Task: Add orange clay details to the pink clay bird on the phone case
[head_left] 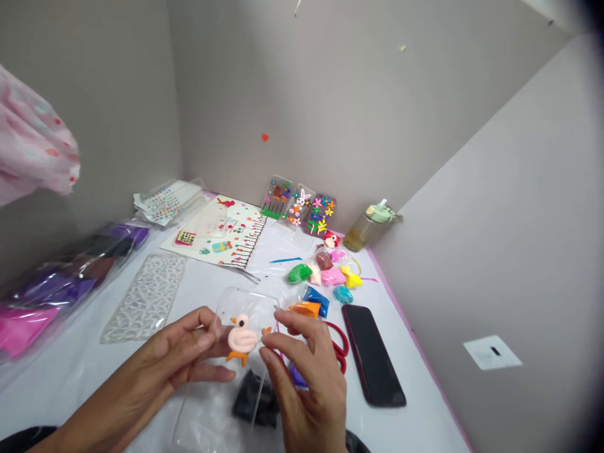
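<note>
A clear phone case (245, 308) lies in front of me with a pale pink clay duck (241, 336) with orange beak and feet stuck on it. My left hand (186, 352) holds the case's left edge, thumb near the duck. My right hand (304, 371) pinches a small orange clay bit (267, 331) beside the duck's tail, fingers closed. A dark clay packet (255, 399) sits under the case between my hands.
Bagged clay lumps in several colours (325, 277), red scissors (338, 343), a black phone (372, 355), a textured clear case (146, 296), decorated cases (299, 204) against the wall, a bottle (370, 226), sticker sheets (221, 236), clay bags (51, 289) at left. Pink patterned cloth (33, 151) hangs upper left.
</note>
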The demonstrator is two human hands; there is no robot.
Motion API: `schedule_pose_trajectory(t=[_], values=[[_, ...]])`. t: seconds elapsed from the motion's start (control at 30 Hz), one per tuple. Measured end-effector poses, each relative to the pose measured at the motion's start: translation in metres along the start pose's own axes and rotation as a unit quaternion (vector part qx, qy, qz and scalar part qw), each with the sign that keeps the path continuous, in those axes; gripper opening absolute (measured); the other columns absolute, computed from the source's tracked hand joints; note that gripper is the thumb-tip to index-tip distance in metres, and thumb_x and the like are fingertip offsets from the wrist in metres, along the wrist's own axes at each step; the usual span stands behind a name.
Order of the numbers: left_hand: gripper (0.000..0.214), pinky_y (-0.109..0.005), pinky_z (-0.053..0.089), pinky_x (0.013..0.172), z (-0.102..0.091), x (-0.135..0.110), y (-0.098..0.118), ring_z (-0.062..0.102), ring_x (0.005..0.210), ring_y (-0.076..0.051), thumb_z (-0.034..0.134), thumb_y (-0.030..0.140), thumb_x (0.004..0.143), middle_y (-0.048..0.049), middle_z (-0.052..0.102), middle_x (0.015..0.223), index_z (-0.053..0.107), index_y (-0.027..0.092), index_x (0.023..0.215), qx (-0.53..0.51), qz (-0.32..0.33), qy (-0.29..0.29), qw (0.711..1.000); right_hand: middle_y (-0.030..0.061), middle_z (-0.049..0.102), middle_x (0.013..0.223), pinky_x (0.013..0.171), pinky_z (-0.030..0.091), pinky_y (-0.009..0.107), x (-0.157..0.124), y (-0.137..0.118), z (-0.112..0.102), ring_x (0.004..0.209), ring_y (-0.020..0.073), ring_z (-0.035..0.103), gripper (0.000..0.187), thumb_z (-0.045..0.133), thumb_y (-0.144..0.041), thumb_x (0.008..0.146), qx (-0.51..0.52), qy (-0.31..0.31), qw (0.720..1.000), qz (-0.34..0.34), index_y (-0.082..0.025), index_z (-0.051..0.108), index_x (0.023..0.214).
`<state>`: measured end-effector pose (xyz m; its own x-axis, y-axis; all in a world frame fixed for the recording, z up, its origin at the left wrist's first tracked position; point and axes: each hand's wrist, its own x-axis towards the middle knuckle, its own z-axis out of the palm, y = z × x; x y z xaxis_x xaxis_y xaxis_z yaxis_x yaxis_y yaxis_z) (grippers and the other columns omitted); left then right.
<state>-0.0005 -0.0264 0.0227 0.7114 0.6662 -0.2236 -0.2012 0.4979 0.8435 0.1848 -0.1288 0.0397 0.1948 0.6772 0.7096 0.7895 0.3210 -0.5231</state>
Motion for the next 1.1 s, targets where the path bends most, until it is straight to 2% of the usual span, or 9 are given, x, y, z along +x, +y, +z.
schedule_pose_trajectory(t=[0.17, 0.33, 0.6, 0.9, 1.1], values=[[0.028, -0.043, 0.066, 0.091, 0.0012, -0.0016, 0.0008, 0.068, 0.126, -0.037, 0.075, 0.045, 0.096, -0.0117, 0.077, 0.118, 0.068, 0.02, 0.087, -0.008, -0.006, -0.017, 1.0, 0.0072, 0.067, 0.121, 0.102, 0.05, 0.036, 0.0008, -0.0019, 0.002, 0.113, 0.0215, 0.061, 0.024, 0.063, -0.003, 0.097, -0.018, 0.003, 1.0, -0.013, -0.023, 0.073, 0.107], [0.027, -0.042, 0.065, 0.093, 0.0017, -0.0008, 0.0026, 0.067, 0.128, -0.037, 0.075, 0.044, 0.097, -0.0118, 0.077, 0.121, 0.068, 0.02, 0.087, -0.016, -0.014, -0.027, 0.999, 0.0081, 0.065, 0.122, 0.099, 0.049, 0.037, 0.0024, -0.004, 0.0003, 0.115, 0.0224, 0.059, 0.025, 0.061, -0.002, 0.097, -0.032, 0.001, 0.999, -0.02, -0.023, 0.073, 0.105], [0.022, -0.044, 0.065, 0.091, -0.0009, -0.0034, 0.0027, 0.071, 0.112, -0.031, 0.074, 0.04, 0.098, -0.0084, 0.077, 0.104, 0.065, 0.022, 0.089, -0.029, -0.023, -0.024, 0.999, 0.0077, 0.062, 0.131, 0.105, 0.047, 0.036, 0.0026, -0.0015, -0.006, 0.121, 0.0223, 0.054, 0.028, 0.062, 0.001, 0.096, -0.051, -0.012, 0.997, -0.056, -0.021, 0.072, 0.11], [0.024, -0.043, 0.065, 0.088, -0.0017, -0.0035, 0.0042, 0.07, 0.11, -0.031, 0.072, 0.039, 0.098, -0.0072, 0.072, 0.096, 0.066, 0.02, 0.084, -0.032, -0.026, -0.032, 0.999, 0.0076, 0.062, 0.134, 0.109, 0.046, 0.037, 0.0037, -0.0026, -0.0034, 0.126, 0.0236, 0.054, 0.025, 0.062, 0.001, 0.098, -0.063, -0.006, 0.996, -0.064, -0.021, 0.071, 0.106], [0.022, -0.043, 0.065, 0.087, -0.0012, -0.0029, 0.004, 0.069, 0.11, -0.031, 0.073, 0.037, 0.098, -0.0084, 0.073, 0.099, 0.068, 0.02, 0.086, -0.036, -0.027, -0.034, 0.998, 0.0082, 0.064, 0.135, 0.108, 0.046, 0.038, 0.0045, -0.0027, -0.005, 0.129, 0.0244, 0.054, 0.023, 0.063, -0.002, 0.098, -0.081, -0.015, 0.994, -0.069, -0.022, 0.072, 0.105]])
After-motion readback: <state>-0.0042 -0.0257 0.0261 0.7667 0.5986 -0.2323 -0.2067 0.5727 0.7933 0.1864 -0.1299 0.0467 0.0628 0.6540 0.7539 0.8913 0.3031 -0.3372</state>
